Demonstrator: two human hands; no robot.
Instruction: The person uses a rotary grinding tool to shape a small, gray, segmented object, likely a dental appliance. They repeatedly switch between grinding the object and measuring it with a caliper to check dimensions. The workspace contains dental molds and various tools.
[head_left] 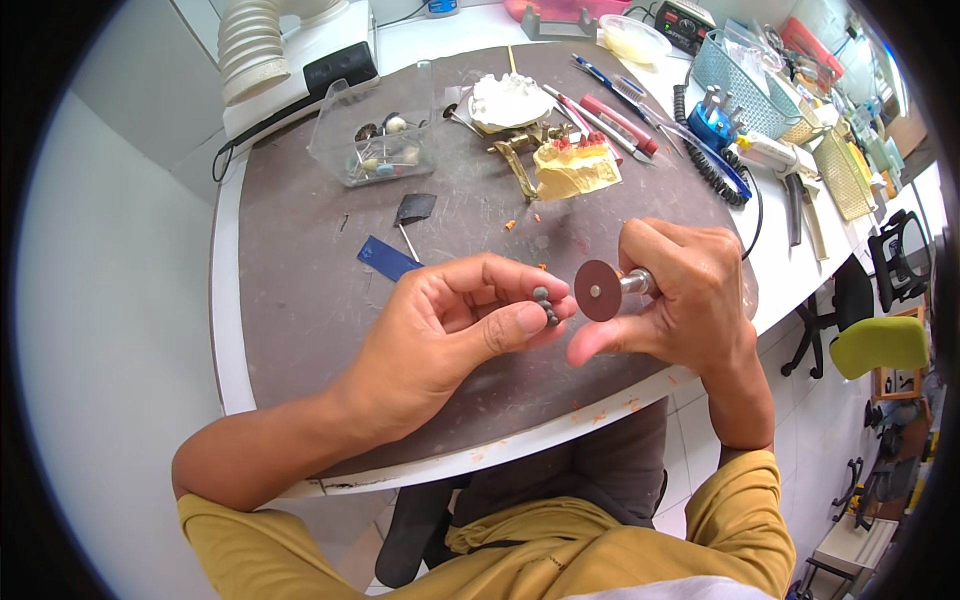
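My left hand (445, 320) pinches a small dark grey dental casting (547, 308) of several rounded, tooth-like lumps between thumb and fingertips. Just to its right, my right hand (695, 290) is wrapped round a silvery rotary handpiece (637, 282). A round reddish-brown cutting disc (592, 278) is mounted on the handpiece's tip, its face turned partly toward me. A narrow gap appears between disc and casting; I cannot tell whether they touch. Beyond my hands stands a yellow dental model (575, 172) with red wax on a brass articulator (515, 168). Behind it rests a white plaster model (510, 103).
A clear plastic box (385, 165) with mounted burs stands far left, near a ribbed hose (252, 50). Closer lie a black sheet piece (416, 208) and a blue strip (387, 258). Pens and tools (615, 125), a blue bur stand (712, 125) and baskets (740, 80) line the right.
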